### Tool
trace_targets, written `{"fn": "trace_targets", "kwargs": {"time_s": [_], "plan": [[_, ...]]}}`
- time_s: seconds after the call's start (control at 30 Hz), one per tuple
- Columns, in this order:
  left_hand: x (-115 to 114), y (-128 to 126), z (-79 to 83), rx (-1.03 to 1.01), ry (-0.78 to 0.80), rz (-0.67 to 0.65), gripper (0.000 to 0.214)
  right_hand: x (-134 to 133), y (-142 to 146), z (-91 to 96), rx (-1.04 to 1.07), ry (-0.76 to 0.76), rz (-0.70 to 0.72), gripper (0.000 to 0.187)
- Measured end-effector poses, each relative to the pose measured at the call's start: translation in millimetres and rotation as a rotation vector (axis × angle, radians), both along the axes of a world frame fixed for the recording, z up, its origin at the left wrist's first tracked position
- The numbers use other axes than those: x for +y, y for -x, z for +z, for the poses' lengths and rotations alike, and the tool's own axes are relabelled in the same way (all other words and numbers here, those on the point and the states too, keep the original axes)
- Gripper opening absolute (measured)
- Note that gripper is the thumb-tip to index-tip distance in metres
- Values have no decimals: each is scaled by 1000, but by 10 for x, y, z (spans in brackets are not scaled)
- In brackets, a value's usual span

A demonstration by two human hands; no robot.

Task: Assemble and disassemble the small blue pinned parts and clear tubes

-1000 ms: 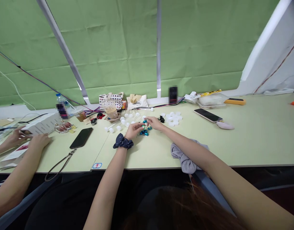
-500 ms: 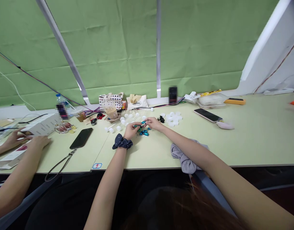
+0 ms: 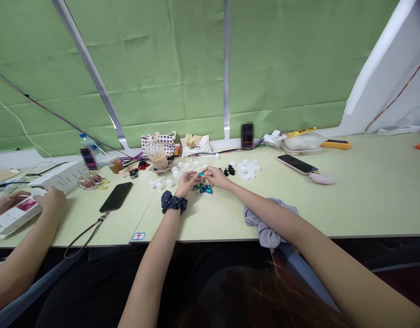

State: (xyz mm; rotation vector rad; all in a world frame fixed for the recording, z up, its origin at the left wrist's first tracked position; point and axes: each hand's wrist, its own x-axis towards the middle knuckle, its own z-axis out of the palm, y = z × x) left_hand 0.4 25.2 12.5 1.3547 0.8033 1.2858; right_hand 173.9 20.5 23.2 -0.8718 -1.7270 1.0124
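Observation:
My left hand point(image 3: 186, 182), with a dark blue scrunchie point(image 3: 171, 202) on its wrist, and my right hand point(image 3: 214, 176) meet over a small heap of shiny teal pieces point(image 3: 205, 188) on the pale green table point(image 3: 350, 200). Both hands pinch a small teal piece point(image 3: 200, 174) between their fingertips, just above the heap. White caps point(image 3: 249, 166) and small black parts point(image 3: 229, 171) lie to the right of my right hand. More white caps point(image 3: 163, 182) lie to the left of my left hand.
A grey cloth point(image 3: 264, 223) hangs over the table's front edge under my right forearm. A black phone point(image 3: 116, 196) with a strap lies to the left, another phone point(image 3: 297, 164) to the right. Bags, a cup and a bottle stand at the back. Another person's hands point(image 3: 47, 200) hold a white box point(image 3: 14, 216) at far left.
My hands drew slightly farther from me, still pinching the teal piece together. The person at left lifted the white box nearer to themselves.

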Motion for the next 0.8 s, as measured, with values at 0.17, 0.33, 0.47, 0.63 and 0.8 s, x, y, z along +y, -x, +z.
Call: {"fn": "trace_targets", "kwargs": {"time_s": [0.17,0.33,0.47,0.63,0.8], "plan": [[-52,17,70,-43,27,-61,46,-41,-31,39,-171,-166,-9,14],[-83,50,118,-95,-7,-92,49,-151,-37,127,-336,-233,-49,17],[-87,69,122,-133,3,-81,51,-144,-41,116,-339,-240,-153,12],[-73,74,98,-130,11,-78,73,-80,-77,94,-367,-189,-268,15],[5,74,39,-111,67,-47,56,-77,-66,93,-397,-145,-275,10]]}}
